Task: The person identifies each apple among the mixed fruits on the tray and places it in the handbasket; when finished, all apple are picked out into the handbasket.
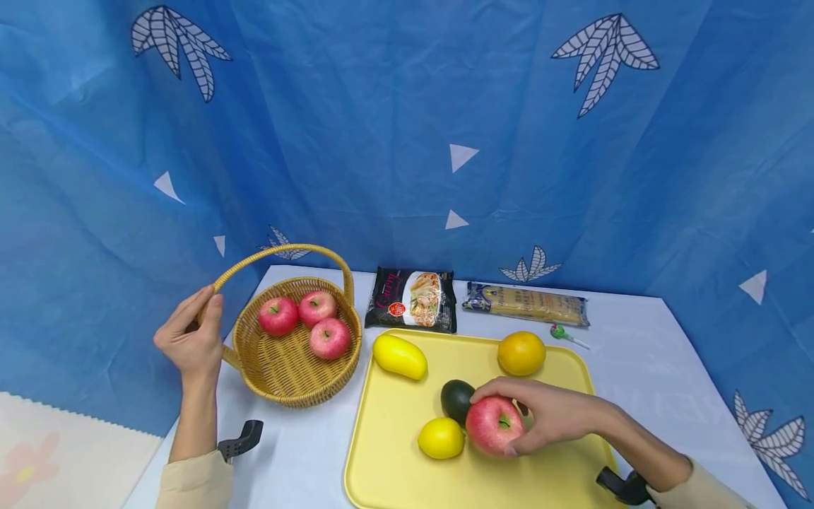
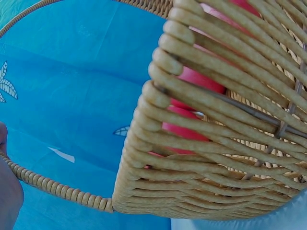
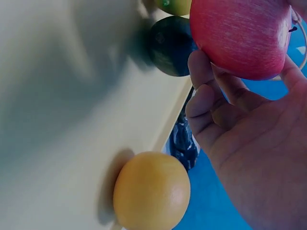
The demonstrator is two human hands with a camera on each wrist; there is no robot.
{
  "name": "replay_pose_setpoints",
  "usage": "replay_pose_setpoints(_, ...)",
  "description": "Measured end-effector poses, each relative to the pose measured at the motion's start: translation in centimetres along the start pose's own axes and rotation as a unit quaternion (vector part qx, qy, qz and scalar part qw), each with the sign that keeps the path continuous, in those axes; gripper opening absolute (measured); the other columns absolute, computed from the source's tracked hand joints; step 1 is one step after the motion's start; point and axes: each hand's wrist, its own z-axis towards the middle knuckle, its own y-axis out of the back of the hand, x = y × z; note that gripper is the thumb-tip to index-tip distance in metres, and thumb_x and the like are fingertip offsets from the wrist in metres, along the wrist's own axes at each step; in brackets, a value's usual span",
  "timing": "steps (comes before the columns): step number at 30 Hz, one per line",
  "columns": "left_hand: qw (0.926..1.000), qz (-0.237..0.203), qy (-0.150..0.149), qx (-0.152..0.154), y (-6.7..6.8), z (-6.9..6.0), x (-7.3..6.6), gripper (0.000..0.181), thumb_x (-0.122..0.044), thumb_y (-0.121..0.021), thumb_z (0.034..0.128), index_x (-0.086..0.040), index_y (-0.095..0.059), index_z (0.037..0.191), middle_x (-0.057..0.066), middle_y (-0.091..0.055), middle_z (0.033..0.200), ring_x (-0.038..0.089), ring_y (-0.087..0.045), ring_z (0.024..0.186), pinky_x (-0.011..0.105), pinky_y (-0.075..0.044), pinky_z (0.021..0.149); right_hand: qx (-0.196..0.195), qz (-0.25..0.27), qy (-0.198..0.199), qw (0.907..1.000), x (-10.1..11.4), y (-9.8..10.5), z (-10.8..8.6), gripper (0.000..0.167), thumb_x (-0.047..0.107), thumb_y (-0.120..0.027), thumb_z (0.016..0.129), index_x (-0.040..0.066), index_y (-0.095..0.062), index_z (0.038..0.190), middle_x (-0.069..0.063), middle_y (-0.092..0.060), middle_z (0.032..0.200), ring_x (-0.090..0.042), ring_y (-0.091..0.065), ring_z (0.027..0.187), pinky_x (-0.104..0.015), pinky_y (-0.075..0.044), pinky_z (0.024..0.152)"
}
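My left hand [image 1: 193, 332] grips the handle of a wicker basket [image 1: 289, 385] on its left side. Inside the basket lie three red apples [image 1: 278, 316], grouped toward the back and right. Over the yellow tray [image 1: 381, 459], my right hand [image 1: 556, 410] holds another red apple [image 1: 492, 424] between fingers and thumb. In the right wrist view the fingers curl under that apple [image 3: 240, 38]. Close beside it on the tray are a dark green avocado-like fruit [image 1: 456, 400] and a lemon [image 1: 441, 438]. The left wrist view shows the basket's woven side [image 2: 216, 139] up close.
A yellow mango [image 1: 400, 356] and an orange [image 1: 521, 353] lie on the tray's far part. Behind the tray are a black curry noodle packet [image 1: 412, 299], a pack of dry noodles [image 1: 528, 302] and a lollipop [image 1: 568, 336]. A blue curtain [image 1: 394, 141] hangs behind the table.
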Motion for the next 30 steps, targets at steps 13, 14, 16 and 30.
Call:
replay_pose_setpoints(13, 1.0000, -0.008, -0.002, 0.001, 0.1, -0.1, 0.2, 0.018, 0.017, -0.075, 0.0772, 0.023, -0.069, 0.094, 0.019, -0.076, 0.091, 0.005, -0.063, 0.061, 0.012, -0.052, 0.059, -0.011, -0.019, 0.029, 0.9993, 1.0, -0.1, 1.6, 0.065, 0.029, -0.080, 0.083, 0.038, -0.051, 0.140, 0.012, -0.054, 0.139, -0.012, -0.056, 0.118, -0.034, -0.055, 0.095)
replay_pose_setpoints(14, 1.0000, -0.009, -0.002, 0.001, 0.1, -0.1, 0.2, 0.018, 0.017, -0.074, 0.0772, 0.023, -0.069, 0.094, 0.019, -0.076, 0.091, 0.005, -0.063, 0.061, 0.012, -0.052, 0.059, -0.011, -0.018, 0.031, 0.9993, 1.0, -0.1, 1.7, 0.065, 0.029, -0.080, 0.083, 0.038, -0.051, 0.140, 0.012, -0.054, 0.139, -0.012, -0.056, 0.119, -0.034, -0.055, 0.095)
replay_pose_setpoints(16, 1.0000, -0.009, -0.001, 0.001, 0.1, -0.1, 0.2, 0.018, 0.017, -0.074, 0.0772, 0.023, -0.069, 0.094, 0.019, -0.076, 0.091, 0.005, -0.063, 0.060, 0.012, -0.052, 0.059, -0.012, -0.015, 0.034, 0.9992, 1.1, -0.2, 1.9, 0.064, 0.029, -0.080, 0.083, 0.038, -0.051, 0.140, 0.012, -0.054, 0.139, -0.013, -0.055, 0.119, -0.033, -0.055, 0.095)
replay_pose_setpoints(30, 1.0000, 0.004, 0.001, 0.001, 0.0, 0.0, 0.0, 0.018, 0.016, -0.075, 0.0780, 0.022, -0.070, 0.094, 0.018, -0.077, 0.093, 0.005, -0.065, 0.064, 0.012, -0.053, 0.062, -0.010, -0.019, 0.054, 0.9983, 1.8, 0.0, 3.5, 0.065, 0.033, -0.080, 0.083, 0.037, -0.051, 0.141, 0.015, -0.054, 0.138, -0.012, -0.055, 0.119, -0.034, -0.055, 0.096)
